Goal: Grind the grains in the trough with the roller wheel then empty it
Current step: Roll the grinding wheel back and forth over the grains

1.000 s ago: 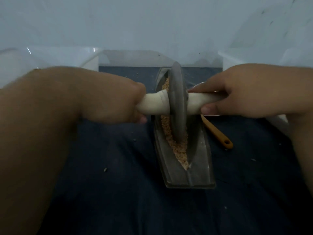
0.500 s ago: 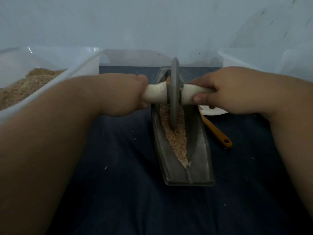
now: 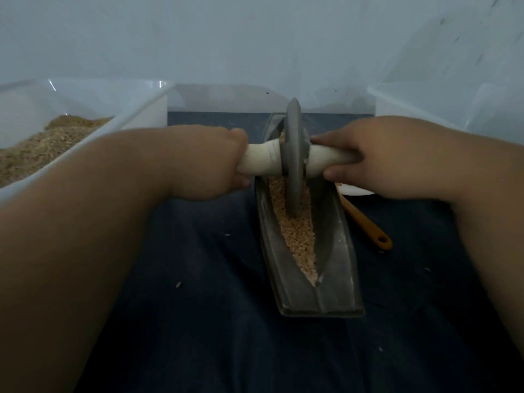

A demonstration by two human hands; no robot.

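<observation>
Both hands [image 3: 209,163] [image 3: 380,160] seemingly around roller wheel [image 3: 295,165]

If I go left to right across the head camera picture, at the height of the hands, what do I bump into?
Clear bin of grain → left hand → roller wheel → right hand.

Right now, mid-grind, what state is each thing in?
roller wheel: upright, rim in the grains.
left hand: grips its left handle.
right hand: grips its right handle.
trough: holding grains, not yet emptied.
left bin: partly filled with grain.
orange utensil: lying beside the trough, untouched.
</observation>
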